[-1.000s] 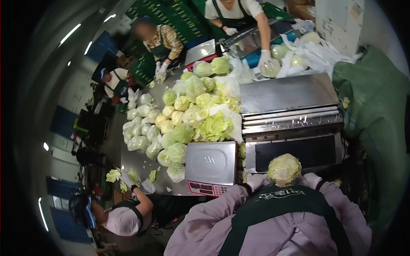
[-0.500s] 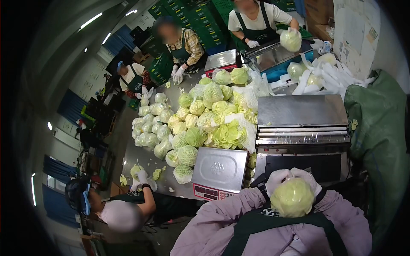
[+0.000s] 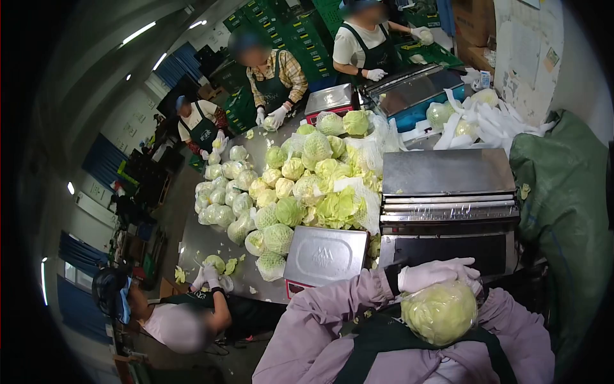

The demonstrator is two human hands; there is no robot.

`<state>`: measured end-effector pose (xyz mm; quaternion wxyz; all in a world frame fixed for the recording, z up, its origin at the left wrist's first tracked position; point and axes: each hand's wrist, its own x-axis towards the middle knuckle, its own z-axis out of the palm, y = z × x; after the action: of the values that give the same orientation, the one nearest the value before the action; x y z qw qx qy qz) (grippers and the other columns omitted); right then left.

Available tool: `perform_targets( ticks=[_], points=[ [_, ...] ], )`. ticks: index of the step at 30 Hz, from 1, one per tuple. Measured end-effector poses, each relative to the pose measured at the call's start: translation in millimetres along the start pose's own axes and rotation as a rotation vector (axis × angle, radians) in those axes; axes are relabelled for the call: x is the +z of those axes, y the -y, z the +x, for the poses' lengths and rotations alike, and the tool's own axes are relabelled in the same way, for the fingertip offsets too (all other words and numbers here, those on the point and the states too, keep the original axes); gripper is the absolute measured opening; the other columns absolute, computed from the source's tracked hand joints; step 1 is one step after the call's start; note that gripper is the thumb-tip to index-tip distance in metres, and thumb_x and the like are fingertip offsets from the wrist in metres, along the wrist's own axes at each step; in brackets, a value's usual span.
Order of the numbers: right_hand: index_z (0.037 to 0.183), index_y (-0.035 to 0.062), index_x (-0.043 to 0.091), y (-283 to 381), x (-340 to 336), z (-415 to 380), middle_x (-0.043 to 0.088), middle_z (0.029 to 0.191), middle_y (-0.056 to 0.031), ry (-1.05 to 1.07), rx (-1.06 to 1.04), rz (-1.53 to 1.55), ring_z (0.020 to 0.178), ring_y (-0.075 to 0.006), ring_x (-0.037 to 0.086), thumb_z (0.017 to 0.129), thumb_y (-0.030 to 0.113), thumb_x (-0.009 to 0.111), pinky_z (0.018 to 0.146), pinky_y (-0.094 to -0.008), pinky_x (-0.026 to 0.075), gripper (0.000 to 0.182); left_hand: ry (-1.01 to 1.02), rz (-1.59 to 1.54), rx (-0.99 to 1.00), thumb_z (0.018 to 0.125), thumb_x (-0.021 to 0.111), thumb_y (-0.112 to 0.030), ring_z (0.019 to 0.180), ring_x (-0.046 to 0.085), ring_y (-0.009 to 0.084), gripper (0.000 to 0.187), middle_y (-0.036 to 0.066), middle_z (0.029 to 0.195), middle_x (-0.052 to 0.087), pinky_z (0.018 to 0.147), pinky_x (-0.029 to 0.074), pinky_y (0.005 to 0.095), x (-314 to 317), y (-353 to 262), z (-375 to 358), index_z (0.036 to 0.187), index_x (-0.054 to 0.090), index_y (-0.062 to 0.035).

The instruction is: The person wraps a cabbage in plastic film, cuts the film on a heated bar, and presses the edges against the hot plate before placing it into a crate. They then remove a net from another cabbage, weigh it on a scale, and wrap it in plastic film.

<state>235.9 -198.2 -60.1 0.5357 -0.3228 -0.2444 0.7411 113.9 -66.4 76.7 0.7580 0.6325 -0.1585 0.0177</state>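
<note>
A pale green cabbage in shiny clear film is held close to my chest. My left hand, in a white glove, presses along its far side with the fingers reaching across to the right. My right hand, gloved too, grips the cabbage from the right, partly hidden behind it and the left fingers. Just beyond my hands is the wrapping machine, with its metal top, film rollers and dark front plate. A steel-topped scale stands to the left.
A heap of cabbages, some in net sleeves, covers the middle of the steel table. Co-workers stand at the far side and the left edge. A green sack hangs at right, and white bags lie behind the wrapping machine.
My left hand has slid rightward across the cabbage, its fingers straightening. The cabbage has turned slightly. The far co-worker moved a cabbage over a green crate; the one in plaid now handles a cabbage.
</note>
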Motion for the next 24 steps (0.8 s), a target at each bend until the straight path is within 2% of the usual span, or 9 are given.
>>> perform_targets(
  ticks=[2, 5, 6, 7, 10, 15, 17, 19, 24],
  points=[
    [0.133, 0.0102, 0.049, 7, 5, -14, 0.051, 0.129, -0.0076, 0.057, 0.051, 0.028, 0.12, -0.0167, 0.049, 0.096, 0.024, 0.051, 0.101, -0.0316, 0.042, 0.039, 0.021, -0.618, -0.025, 0.1, 0.038, -0.026, 0.137, 0.031, 0.0265, 0.044, 0.019, 0.135, 0.049, 0.115, 0.017, 0.0409, 12, 5, 1, 0.134, 0.044, 0.0007],
    [0.133, 0.0093, 0.049, 15, 9, -26, 0.051, 0.13, -0.0077, 0.144, 0.125, 0.071, 0.12, -0.0166, 0.049, 0.097, 0.024, 0.051, 0.101, -0.031, 0.041, 0.038, -0.011, -0.697, -0.062, 0.099, 0.043, -0.03, 0.125, 0.044, 0.0219, 0.045, 0.013, 0.131, 0.049, 0.109, 0.03, 0.0381, 22, -24, -4, 0.132, 0.043, 0.0019],
    [0.126, 0.005, 0.055, 13, 5, -17, 0.058, 0.12, -0.0072, 0.271, -0.465, -0.434, 0.11, -0.0155, 0.055, 0.096, 0.018, 0.054, 0.095, -0.029, 0.045, 0.033, -0.009, -0.577, 0.002, 0.1, 0.041, -0.035, 0.119, 0.047, 0.0195, 0.048, 0.011, 0.126, 0.051, 0.105, 0.034, 0.0362, 24, -24, -7, 0.13, 0.045, 0.0011],
    [0.126, 0.005, 0.055, 24, 11, -19, 0.058, 0.12, -0.0072, 0.273, -0.464, -0.434, 0.11, -0.0155, 0.055, 0.096, 0.018, 0.054, 0.095, -0.029, 0.045, 0.033, -0.011, -0.576, 0.003, 0.1, 0.041, -0.035, 0.119, 0.047, 0.0195, 0.048, 0.011, 0.126, 0.051, 0.105, 0.034, 0.0362, 22, -20, -11, 0.13, 0.045, 0.0011],
    [0.117, -0.0022, 0.058, 72, 29, -38, 0.066, 0.101, -0.0073, -0.387, -0.045, -0.559, 0.088, -0.0122, 0.062, 0.095, 0.011, 0.05, 0.077, -0.0247, 0.05, 0.026, 0.029, -0.541, -0.183, 0.098, 0.039, -0.038, 0.123, 0.046, 0.0211, 0.053, 0.013, 0.131, 0.049, 0.108, 0.03, 0.036, 18, -8, -21, 0.132, 0.042, 0.0029],
    [0.127, -0.0015, 0.05, 125, 65, -71, 0.062, 0.113, -0.0123, -0.386, -0.433, -0.538, 0.1, -0.0198, 0.062, 0.095, 0.032, 0.052, 0.087, -0.0315, 0.048, 0.046, -0.111, -0.737, -0.348, 0.099, 0.041, -0.032, 0.117, 0.052, 0.02, 0.045, 0.012, 0.127, 0.053, 0.102, 0.038, 0.0359, 25, 9, -18, 0.13, 0.045, 0.0004],
    [0.135, -0.0019, 0.041, 136, 89, -81, 0.049, 0.134, -0.016, -0.198, -0.472, -0.55, 0.125, -0.0256, 0.048, 0.08, 0.059, 0.064, 0.1, -0.0368, 0.04, 0.086, -0.201, -0.862, -0.428, 0.099, 0.042, -0.028, 0.109, 0.057, 0.0192, 0.038, 0.011, 0.121, 0.058, 0.096, 0.044, 0.0349, 27, 12, -18, 0.126, 0.049, -0.0009],
    [0.142, -0.0025, 0.032, 142, 91, -81, 0.031, 0.148, -0.0206, 0.093, -0.45, -0.784, 0.138, -0.0307, 0.03, 0.073, 0.05, 0.077, 0.11, -0.0408, 0.029, 0.098, -0.283, -1.171, -0.635, 0.099, 0.044, -0.022, 0.102, 0.063, 0.0207, 0.031, 0.012, 0.114, 0.063, 0.089, 0.052, 0.0355, 25, 14, -14, 0.121, 0.054, -0.0021],
    [0.146, -0.0025, 0.014, 88, 41, -84, 0.038, 0.142, -0.0148, 0.174, -0.3, -0.517, 0.131, -0.021, 0.036, 0.07, 0.025, 0.084, 0.108, -0.0339, 0.032, 0.107, -0.335, -0.118, -0.586, 0.1, 0.036, -0.04, 0.126, 0.045, 0.033, 0.053, 0.018, 0.139, 0.043, 0.105, 0.04, 0.0462, 27, 60, -58, 0.14, 0.035, -0.0053]
  ],
)
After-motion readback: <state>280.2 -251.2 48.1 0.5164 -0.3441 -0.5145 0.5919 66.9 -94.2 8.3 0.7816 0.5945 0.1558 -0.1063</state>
